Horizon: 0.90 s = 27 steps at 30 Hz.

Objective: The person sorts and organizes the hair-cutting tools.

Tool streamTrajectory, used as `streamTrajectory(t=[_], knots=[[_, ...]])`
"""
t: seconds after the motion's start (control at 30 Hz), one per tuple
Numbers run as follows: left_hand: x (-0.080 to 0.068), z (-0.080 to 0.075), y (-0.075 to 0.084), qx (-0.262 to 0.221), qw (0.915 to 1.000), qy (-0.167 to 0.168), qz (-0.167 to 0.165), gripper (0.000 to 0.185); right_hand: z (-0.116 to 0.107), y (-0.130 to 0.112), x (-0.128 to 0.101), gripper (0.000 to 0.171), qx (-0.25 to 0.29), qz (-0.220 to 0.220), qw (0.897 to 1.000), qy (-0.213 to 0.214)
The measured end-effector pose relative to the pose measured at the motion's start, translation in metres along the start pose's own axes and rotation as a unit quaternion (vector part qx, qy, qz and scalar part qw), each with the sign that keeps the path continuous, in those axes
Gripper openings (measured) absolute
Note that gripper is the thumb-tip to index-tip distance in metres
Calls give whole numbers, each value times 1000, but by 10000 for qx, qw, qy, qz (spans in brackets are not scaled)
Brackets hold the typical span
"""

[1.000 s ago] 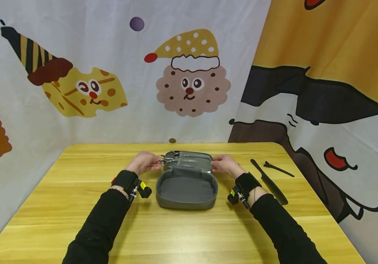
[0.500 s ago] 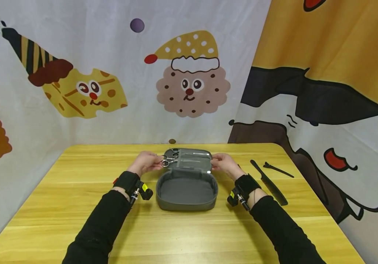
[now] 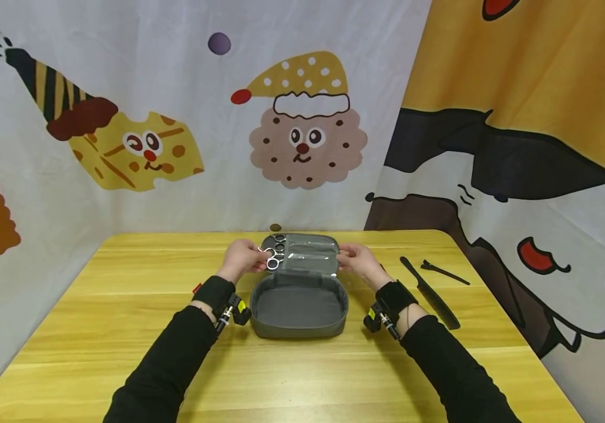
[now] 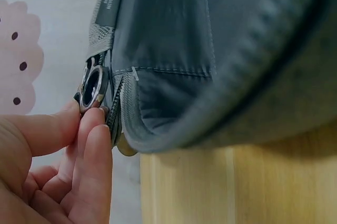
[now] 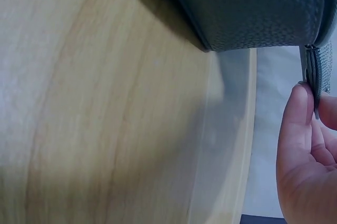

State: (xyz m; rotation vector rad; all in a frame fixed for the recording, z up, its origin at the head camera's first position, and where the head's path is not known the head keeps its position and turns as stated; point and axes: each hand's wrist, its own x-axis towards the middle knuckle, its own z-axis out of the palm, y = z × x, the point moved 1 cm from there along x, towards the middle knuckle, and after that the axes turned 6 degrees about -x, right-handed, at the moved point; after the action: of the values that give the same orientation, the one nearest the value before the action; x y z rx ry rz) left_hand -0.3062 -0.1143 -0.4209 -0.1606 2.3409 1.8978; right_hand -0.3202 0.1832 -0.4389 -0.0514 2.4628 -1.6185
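Note:
A grey zip case (image 3: 298, 330) stands open in the middle of the table, its lid (image 3: 313, 265) tilted up at the back. Clear pockets line the lid's inner side. Two pairs of scissors lie in them, ring handles sticking out at the left. My left hand (image 3: 242, 258) pinches the ring handles of the nearer scissors (image 3: 273, 265); the farther scissors (image 3: 279, 239) sit just above. In the left wrist view, thumb and fingertips of the left hand (image 4: 68, 166) meet at a metal ring. My right hand (image 3: 359, 261) pinches the lid's right edge between thumb and fingers.
A black comb (image 3: 432, 294) and a black hair clip (image 3: 445, 271) lie on the wooden table (image 3: 138, 305) to the right, beyond my right forearm. A printed curtain (image 3: 175, 70) hangs directly behind the table's back edge.
My left hand has moved right, sliding the nearer scissors farther into the lid's pocket. The lid has tipped up slightly. My right hand stays at the lid's right edge.

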Motion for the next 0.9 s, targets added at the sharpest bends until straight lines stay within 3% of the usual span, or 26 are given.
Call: streamTrajectory(t=[0.13,0.33,0.53,0.6,0.7,0.77,0.9], knots=[[-2,0,1,585,9979,53,253,19,1,-1,-1,45,63,-25,10000,60],[-5,3,3,1430,9875,212,621,22,2,0,-2,45,191,-113,9997,128],[-5,8,7,2536,9598,304,1165,22,2,1,-2,43,106,-190,9997,139],[-6,10,9,2778,9498,353,1392,20,3,0,-3,44,109,-221,9996,131],[-7,12,11,2885,9429,367,1624,17,3,-1,-3,43,135,-241,9996,113],[-8,12,11,2827,9434,352,1698,15,4,-1,-2,43,161,-249,9995,126],[-8,5,8,2374,9570,318,1637,15,4,0,-2,42,66,-275,9995,171]])
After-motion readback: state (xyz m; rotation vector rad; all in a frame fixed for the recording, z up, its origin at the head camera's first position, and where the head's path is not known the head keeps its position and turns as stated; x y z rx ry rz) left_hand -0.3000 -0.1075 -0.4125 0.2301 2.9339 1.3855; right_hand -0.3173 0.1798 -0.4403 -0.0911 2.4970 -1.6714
